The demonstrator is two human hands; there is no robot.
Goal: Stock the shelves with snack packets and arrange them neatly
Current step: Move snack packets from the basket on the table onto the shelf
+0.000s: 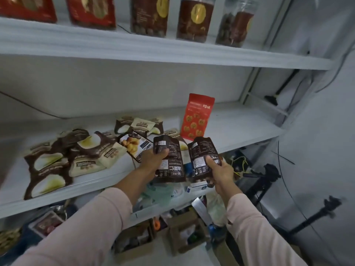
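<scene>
Two dark brown snack packets are in the air just in front of the middle shelf's [240, 127] front edge, printed backs toward the camera and the lettering upside down. The left dark packet [175, 164] is clenched in the left grip [153, 160], thumb across its face, fingers behind. The right dark packet [201, 150] is pinched low down by the right grip [221, 173], thumb on the label. The two sit side by side, near but apart. The step in hand looks like the placing of a fresh pair, with neither packet yet on the shelf board. At twelve o'clock from them a red packet [197, 116] stands upright, alone, with bare shelf running off toward three o'clock. From nine to eleven o'clock lies a loose heap of cream-and-brown packets [76, 154], overlapping and flat, with a packet showing yellow snacks [132, 145] just beside the left grip. The next move probably calls for turning both packets right way up and face outward, then standing them on the bare stretch beside the red one; being soft pouches, they may slump unless leaned on something. The heap would need straightening afterward. Higher, at twelve o'clock, the upper shelf [134, 48] carries clear jars [196, 18] and red bags [92, 10] in a row.
</scene>
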